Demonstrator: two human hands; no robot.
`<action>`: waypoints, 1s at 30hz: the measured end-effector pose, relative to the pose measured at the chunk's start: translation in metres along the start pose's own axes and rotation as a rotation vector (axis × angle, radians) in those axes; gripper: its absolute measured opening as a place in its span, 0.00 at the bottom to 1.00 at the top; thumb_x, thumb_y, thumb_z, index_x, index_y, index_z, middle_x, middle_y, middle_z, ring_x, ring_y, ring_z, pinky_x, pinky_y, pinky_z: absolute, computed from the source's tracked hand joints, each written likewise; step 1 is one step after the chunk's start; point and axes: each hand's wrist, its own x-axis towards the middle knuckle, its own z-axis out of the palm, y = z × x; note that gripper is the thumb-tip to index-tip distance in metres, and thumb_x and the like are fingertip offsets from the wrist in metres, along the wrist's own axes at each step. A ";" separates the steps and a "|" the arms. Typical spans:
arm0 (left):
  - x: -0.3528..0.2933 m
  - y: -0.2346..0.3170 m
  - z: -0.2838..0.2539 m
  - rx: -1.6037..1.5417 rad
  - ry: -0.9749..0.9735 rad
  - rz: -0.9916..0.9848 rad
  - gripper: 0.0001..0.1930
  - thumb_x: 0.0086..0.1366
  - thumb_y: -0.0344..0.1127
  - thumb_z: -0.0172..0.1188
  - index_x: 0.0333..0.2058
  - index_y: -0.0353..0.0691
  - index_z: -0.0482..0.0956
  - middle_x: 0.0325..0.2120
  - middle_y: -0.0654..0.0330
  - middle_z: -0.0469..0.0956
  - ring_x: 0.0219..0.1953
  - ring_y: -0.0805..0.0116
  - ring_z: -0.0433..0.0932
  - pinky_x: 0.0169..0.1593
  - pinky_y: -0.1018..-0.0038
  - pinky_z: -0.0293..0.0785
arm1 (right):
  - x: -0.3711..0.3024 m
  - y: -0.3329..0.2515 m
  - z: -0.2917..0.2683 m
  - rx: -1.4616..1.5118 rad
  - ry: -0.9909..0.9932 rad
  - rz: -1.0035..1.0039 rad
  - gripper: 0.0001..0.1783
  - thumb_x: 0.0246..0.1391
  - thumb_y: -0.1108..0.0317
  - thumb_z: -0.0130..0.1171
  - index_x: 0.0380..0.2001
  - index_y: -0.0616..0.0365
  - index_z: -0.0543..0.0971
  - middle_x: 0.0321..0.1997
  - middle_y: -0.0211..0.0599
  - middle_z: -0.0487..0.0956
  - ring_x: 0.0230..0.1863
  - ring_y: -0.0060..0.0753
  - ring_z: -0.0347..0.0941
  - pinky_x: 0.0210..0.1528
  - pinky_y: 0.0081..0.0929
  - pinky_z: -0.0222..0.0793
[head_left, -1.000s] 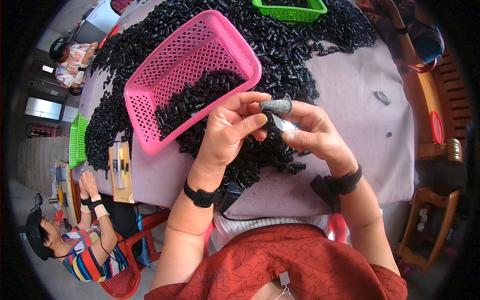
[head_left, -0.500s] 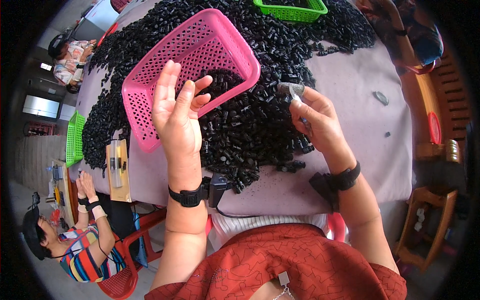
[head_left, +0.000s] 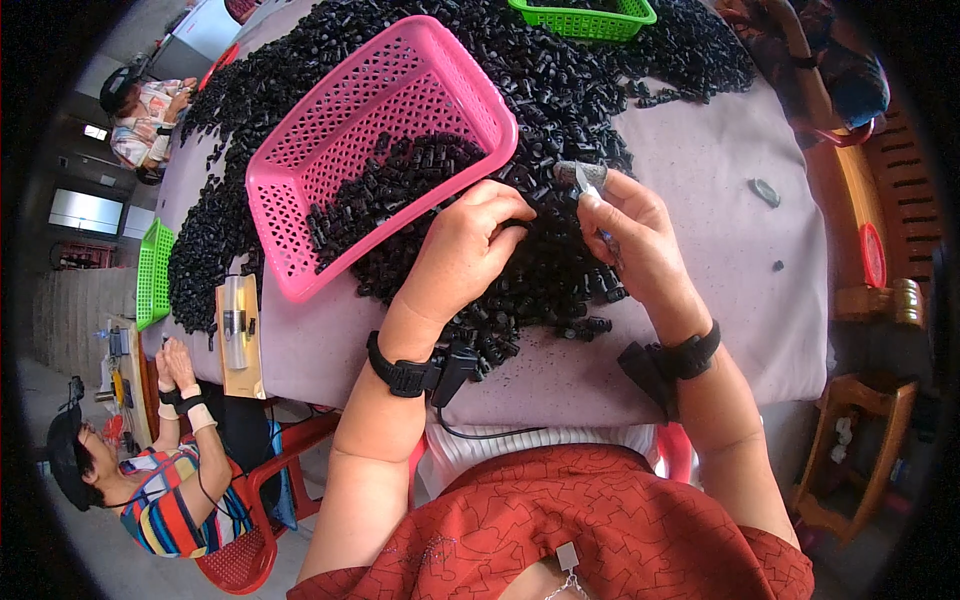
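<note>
My left hand (head_left: 462, 245) is over the near part of a heap of small black plastic pieces (head_left: 560, 125). Its fingers are curled in a pinch round a black piece, mostly hidden by the fingers. To its right, my right hand (head_left: 640, 235) grips a small knife (head_left: 590, 180), its pale blade pointing up. A grey, dirt-darkened cover (head_left: 568, 173) shows by the blade, apparently on a fingertip. A pink perforated basket (head_left: 285, 235), tilted on the heap, holds many black pieces just beyond my left hand.
Green baskets stand at the far edge (head_left: 590, 22) and left edge (head_left: 153, 275). A board with a clear tube (head_left: 237, 335) lies at the table's left. Co-workers sit at left (head_left: 180, 490), far left (head_left: 140, 125) and far right (head_left: 850, 85). A wooden stool (head_left: 855, 450) stands at right.
My left hand was open above the pink basket; it has come down and right to the heap and closed on a piece. My right hand stays nearly still with the knife.
</note>
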 end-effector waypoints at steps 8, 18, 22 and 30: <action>0.001 0.013 0.001 0.117 -0.061 -0.114 0.16 0.53 0.22 0.61 0.42 0.35 0.77 0.39 0.55 0.76 0.35 0.61 0.77 0.39 0.70 0.73 | -0.002 0.001 0.001 -0.017 -0.017 0.020 0.09 0.60 0.65 0.56 0.39 0.59 0.75 0.22 0.21 0.70 0.19 0.09 0.61 0.18 0.11 0.51; 0.001 0.006 0.001 -0.107 0.013 -0.175 0.10 0.56 0.23 0.62 0.38 0.35 0.78 0.30 0.61 0.77 0.28 0.72 0.76 0.33 0.77 0.72 | -0.002 0.004 0.002 -0.012 -0.006 0.044 0.09 0.61 0.65 0.56 0.41 0.57 0.75 0.22 0.20 0.71 0.19 0.08 0.60 0.18 0.10 0.51; 0.002 0.006 0.003 -0.615 0.098 -0.337 0.08 0.61 0.25 0.60 0.40 0.35 0.79 0.29 0.66 0.78 0.26 0.83 0.72 0.31 0.85 0.70 | -0.002 0.001 0.001 -0.019 -0.038 0.039 0.11 0.61 0.65 0.56 0.44 0.57 0.75 0.23 0.20 0.71 0.19 0.08 0.59 0.18 0.09 0.51; 0.000 0.001 0.005 -1.292 0.141 -0.525 0.12 0.64 0.29 0.59 0.46 0.34 0.76 0.34 0.57 0.81 0.31 0.75 0.80 0.38 0.78 0.81 | -0.010 -0.008 0.007 0.039 -0.254 0.066 0.27 0.57 0.68 0.60 0.59 0.58 0.67 0.25 0.20 0.71 0.22 0.09 0.61 0.21 0.09 0.54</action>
